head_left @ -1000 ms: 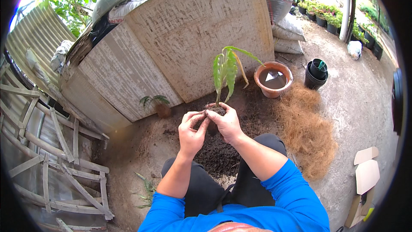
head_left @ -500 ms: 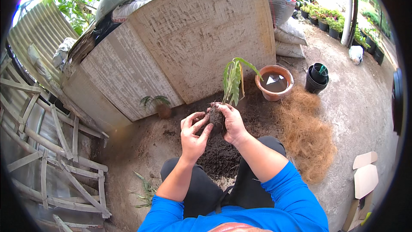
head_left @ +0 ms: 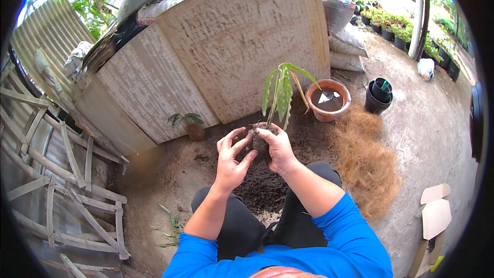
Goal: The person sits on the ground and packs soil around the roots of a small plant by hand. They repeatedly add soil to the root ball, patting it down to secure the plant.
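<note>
A leafy plant (head_left: 282, 95) with long, wavy-edged green leaves and one yellow-brown leaf stands upright from a dark root ball (head_left: 262, 147) above my lap. My right hand (head_left: 278, 148) wraps the root ball from the right, its thumb near the stem base. From the left, my left hand (head_left: 234, 157) curls its fingers and thumb against the same ball. Wet soil coats the fingertips of both hands. Below them, between my knees, lies a heap of dark soil (head_left: 261, 188).
A terracotta pot (head_left: 312, 104) holding brownish water stands ahead right, beside stacked black pots (head_left: 377, 105). Brown fibre (head_left: 368, 167) is heaped at the right. A small potted fern-like plant (head_left: 195, 131) sits by the leaning boards (head_left: 242, 46). Wooden framework (head_left: 67, 190) fills the left.
The plant has turned slightly in my hands: its leaves have spread and its yellow-brown leaf now hangs out to the right. Both hands stay around the root ball.
</note>
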Demonstrator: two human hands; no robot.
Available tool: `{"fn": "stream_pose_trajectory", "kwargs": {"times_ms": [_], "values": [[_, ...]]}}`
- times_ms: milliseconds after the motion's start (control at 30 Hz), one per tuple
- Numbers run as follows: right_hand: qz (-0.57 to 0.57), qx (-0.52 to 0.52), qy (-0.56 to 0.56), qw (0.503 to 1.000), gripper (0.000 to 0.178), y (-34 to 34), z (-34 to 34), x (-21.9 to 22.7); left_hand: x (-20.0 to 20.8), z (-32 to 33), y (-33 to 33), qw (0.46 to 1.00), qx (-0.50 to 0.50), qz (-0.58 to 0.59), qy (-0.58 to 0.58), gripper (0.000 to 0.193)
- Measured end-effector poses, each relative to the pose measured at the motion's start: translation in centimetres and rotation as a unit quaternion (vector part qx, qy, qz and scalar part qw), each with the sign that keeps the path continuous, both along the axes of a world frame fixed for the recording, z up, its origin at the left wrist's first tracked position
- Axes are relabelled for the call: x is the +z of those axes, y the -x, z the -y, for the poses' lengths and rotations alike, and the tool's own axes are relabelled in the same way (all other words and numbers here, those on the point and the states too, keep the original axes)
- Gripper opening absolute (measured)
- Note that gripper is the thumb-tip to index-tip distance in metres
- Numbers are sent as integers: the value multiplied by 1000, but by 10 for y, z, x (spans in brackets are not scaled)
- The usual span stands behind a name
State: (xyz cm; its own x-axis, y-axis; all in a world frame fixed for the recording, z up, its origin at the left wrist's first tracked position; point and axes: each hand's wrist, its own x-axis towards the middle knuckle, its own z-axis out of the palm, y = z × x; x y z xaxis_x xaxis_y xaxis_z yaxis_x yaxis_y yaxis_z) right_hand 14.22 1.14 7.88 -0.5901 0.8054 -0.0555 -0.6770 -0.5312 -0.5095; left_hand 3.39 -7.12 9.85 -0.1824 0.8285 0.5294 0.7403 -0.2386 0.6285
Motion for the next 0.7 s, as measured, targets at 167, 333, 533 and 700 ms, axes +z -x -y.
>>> {"fn": "stream_pose_trajectory", "kwargs": {"times_ms": [167, 333, 533, 700], "values": [[35, -22, -36, 998, 28, -2, 5, 2, 11, 3, 5, 998, -36, -49, 21, 33], [52, -22, -49, 997, 32, -4, 10, 5, 14, 9, 2, 994, -32, -106, 17, 32], [24, -19, -44, 999, 30, -7, 8, 7, 17, 12, -6, 994, -3, -109, -2, 44], [19, -61, -61, 996, 27, -10, 11, 11, 2, 14, -17, 999, 24, 12, -40, 38]]}}
